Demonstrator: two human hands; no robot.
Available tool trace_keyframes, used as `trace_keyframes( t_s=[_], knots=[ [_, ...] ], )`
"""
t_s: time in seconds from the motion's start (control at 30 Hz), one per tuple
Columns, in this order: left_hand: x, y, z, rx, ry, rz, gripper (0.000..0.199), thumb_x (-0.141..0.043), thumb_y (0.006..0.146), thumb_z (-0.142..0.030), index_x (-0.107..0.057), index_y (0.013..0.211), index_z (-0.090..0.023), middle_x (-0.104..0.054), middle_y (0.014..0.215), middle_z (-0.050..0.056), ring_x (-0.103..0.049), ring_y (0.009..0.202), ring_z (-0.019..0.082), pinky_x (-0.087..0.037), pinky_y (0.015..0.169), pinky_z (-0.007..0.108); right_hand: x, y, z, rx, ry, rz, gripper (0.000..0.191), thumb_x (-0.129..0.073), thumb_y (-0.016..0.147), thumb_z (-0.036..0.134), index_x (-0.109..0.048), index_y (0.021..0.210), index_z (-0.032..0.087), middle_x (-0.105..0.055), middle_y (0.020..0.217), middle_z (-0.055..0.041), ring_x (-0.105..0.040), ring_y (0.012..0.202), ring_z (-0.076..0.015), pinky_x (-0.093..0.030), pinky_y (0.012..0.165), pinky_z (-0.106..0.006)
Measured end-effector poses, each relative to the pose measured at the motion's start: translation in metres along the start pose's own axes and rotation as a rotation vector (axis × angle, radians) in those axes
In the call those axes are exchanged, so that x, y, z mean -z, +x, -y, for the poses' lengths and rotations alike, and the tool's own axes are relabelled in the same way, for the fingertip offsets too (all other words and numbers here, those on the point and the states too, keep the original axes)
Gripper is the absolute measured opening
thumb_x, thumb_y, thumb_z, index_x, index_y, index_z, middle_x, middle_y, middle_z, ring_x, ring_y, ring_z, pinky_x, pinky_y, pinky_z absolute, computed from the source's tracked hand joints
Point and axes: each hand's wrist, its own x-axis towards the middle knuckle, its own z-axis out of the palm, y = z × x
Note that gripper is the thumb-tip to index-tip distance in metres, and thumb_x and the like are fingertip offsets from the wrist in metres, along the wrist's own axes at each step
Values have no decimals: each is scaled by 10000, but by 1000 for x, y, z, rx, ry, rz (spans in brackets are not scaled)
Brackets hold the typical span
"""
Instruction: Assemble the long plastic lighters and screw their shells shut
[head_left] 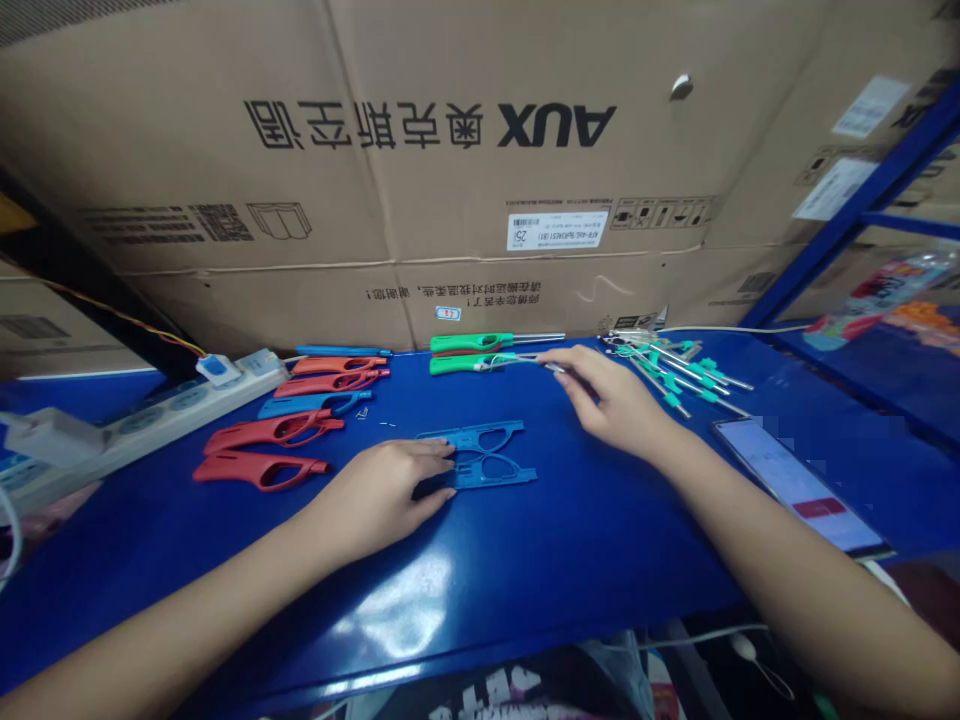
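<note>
Two blue plastic lighter shell halves (491, 470) lie side by side on the blue table, inner sides up. Over their left ends rests my left hand (401, 490), thumb and fingers apart and fingertips touching them. My right hand (611, 400) pinches the end of a thin metal lighter rod (551, 366); its fingers partly cover it. White wires run from there toward the lower green lighter handle (459, 365). Just behind lies another green lighter (469, 343) with a metal rod, and a red part shows between them.
Red, orange and blue lighter handles (262, 470) lie in a column at left, beside a white power strip (187, 405). Metal rods with teal parts (694, 375) are heaped at right. A phone (799, 485) lies nearer. A cardboard box (450, 200) walls the back.
</note>
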Motion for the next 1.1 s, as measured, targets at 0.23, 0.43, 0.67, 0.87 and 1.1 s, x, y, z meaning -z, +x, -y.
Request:
trace_keyframes(
  t_s=[0.23,0.43,0.67,0.87,1.1],
  knots=[
    [17,0,-34,49,-100,-541,59,-676,908,-246,-644,892,-199,-686,923,42,-654,909,193,-527,849,352,-14,-8,33,64,191,185,293,-445,1011,197,-559,1272,267,-676,1177,-66,-648,1070,-205,-530,925,-371],
    [3,-2,-36,29,-126,-519,277,-695,919,-265,-651,1192,-242,-697,1150,59,-610,1079,225,-475,953,392,-29,-15,54,68,308,313,284,-471,1021,238,-527,1298,268,-669,1259,-76,-647,1125,-201,-530,952,-361],
    [-4,-7,-29,-31,-122,-485,119,-700,926,-256,-739,1038,-257,-774,1022,5,-639,968,191,-448,888,377,-38,-18,62,68,388,326,165,-513,1011,246,-591,1156,233,-711,1052,-63,-675,923,-168,-547,810,-297],
    [-4,-5,-28,-60,-157,-498,105,-726,903,-236,-755,1003,-238,-784,962,11,-650,917,183,-437,864,361,-39,-16,61,138,350,338,161,-497,1023,220,-649,1064,183,-713,973,-62,-662,894,-161,-530,812,-286],
    [-6,-5,-30,-94,-206,-511,147,-752,871,-173,-758,1005,-232,-786,983,8,-643,905,178,-434,842,357,-39,-17,59,193,329,361,173,-499,1022,191,-662,1059,145,-712,952,-60,-654,877,-142,-514,807,-251]
  ],
)
